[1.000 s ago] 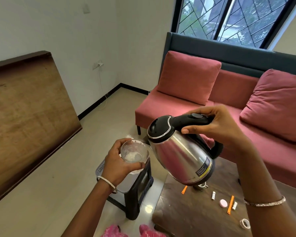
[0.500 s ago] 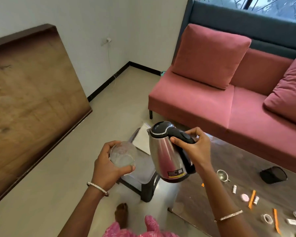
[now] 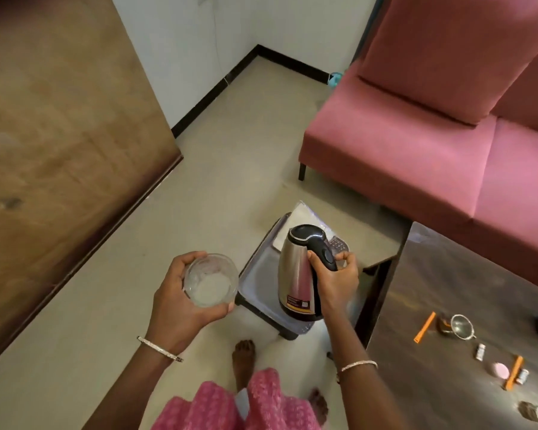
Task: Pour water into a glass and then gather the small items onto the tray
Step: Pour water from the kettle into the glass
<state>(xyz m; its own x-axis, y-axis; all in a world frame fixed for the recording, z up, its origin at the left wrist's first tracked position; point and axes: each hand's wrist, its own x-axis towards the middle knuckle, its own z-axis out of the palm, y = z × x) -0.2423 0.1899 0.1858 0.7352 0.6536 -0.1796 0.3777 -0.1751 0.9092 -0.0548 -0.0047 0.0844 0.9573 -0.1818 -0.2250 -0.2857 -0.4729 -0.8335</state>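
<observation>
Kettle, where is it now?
In the head view, the silver steel kettle is upright at centre, on or just over the grey tray atop the dark stool, its black handle gripped by the right hand.

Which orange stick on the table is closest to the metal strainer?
The orange stick just left of the strainer; the other stick lies beside the pink disc.

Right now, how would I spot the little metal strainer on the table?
Find the pink sofa; the dark table stands before it. Among the small items there, the strainer lies right of an orange stick. It alone is a round, shiny metal mesh bowl.
</observation>
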